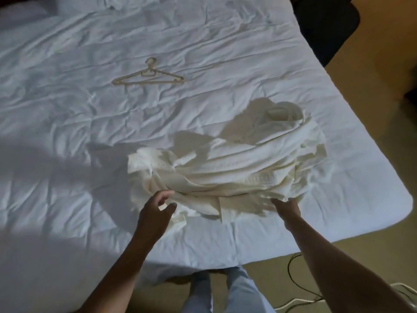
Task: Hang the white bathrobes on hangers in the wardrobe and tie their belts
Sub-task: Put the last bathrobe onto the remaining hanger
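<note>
A crumpled white bathrobe (228,163) lies in a heap on the near right part of the bed. My left hand (155,208) hovers at its near left edge, fingers loosely curved and apart from the cloth, holding nothing. At the robe's near right edge, my right hand (287,207) has its fingers tucked into the fabric, gripping a fold. A beige plastic hanger (149,76) lies flat on the sheet farther back, well beyond the robe and both hands. No wardrobe or belt can be made out.
The bed (67,132) is covered with a wrinkled white sheet, pillows at the far left. A dark chair (327,26) stands past the bed's far right corner. Cables (297,290) run over the beige floor by my legs.
</note>
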`<state>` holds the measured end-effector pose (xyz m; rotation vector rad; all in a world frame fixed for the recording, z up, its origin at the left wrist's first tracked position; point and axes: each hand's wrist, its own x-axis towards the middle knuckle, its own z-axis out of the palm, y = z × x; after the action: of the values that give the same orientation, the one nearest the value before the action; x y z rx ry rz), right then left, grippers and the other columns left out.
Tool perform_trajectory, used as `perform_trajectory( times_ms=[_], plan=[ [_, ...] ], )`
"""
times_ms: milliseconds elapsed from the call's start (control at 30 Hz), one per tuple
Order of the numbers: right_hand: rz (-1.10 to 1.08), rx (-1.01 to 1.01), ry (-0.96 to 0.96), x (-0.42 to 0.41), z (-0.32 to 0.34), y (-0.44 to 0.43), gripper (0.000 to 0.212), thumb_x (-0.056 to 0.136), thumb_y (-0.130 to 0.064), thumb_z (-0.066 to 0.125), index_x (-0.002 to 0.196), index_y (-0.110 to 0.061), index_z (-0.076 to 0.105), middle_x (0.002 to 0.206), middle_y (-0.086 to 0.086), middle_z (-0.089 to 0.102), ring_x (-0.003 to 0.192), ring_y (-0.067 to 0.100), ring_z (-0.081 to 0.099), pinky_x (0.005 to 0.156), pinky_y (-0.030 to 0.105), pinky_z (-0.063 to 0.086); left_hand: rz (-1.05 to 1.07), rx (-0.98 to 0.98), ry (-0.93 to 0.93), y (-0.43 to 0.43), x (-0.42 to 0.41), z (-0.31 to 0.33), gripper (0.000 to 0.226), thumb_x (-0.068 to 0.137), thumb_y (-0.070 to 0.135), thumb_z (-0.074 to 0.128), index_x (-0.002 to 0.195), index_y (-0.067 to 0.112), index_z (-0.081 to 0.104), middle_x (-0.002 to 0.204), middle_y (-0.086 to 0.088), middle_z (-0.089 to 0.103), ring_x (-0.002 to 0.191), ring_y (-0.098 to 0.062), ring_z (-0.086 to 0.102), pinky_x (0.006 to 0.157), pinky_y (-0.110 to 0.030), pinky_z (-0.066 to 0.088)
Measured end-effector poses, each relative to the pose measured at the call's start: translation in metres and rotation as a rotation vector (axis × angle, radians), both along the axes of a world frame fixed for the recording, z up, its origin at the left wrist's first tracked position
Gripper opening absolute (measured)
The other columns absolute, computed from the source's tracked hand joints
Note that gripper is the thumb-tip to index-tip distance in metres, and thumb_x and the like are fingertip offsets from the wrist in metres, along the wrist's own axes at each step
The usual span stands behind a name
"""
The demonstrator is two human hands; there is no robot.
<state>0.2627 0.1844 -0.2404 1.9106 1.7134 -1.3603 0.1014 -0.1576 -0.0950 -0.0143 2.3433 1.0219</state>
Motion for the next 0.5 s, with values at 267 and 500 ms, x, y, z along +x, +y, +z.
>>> perform_trajectory(
  times_ms=[267, 500],
  plan=[
    [-0.274, -0.098, 0.213, -0.036, -0.085, 0.037, 0.076, 0.049, -0.034, 0.085, 0.113, -0.014, 0.049, 0.119, 0.018, 0.061, 0.095, 0.034, 0.066, 0.076, 0.051, 0.062, -0.025, 0.033, -0.030, 0.048, 0.023, -0.035, 0.022, 0.093, 0.018, 0.069, 0.107, 0.035, 0.070, 0.108, 0.018, 0.071, 0.109, -0.004, 0.064, 0.094, -0.031, 0.051],
    [0.307, -0.145, 0.633, -0.110, 0.082, -0.010, 0.054, 0.063, -0.016, 0.063, 0.117, -0.019, 0.063, 0.108, 0.020, 0.068, 0.092, 0.028, 0.066, 0.079, 0.044, 0.055, -0.053, 0.023, -0.068, 0.081, 0.013, -0.018, 0.035, 0.088, 0.025, 0.075, 0.120, 0.032, 0.062, 0.112, 0.012, 0.068, 0.104, -0.007, 0.065, 0.085, -0.026, 0.049]
  ],
)
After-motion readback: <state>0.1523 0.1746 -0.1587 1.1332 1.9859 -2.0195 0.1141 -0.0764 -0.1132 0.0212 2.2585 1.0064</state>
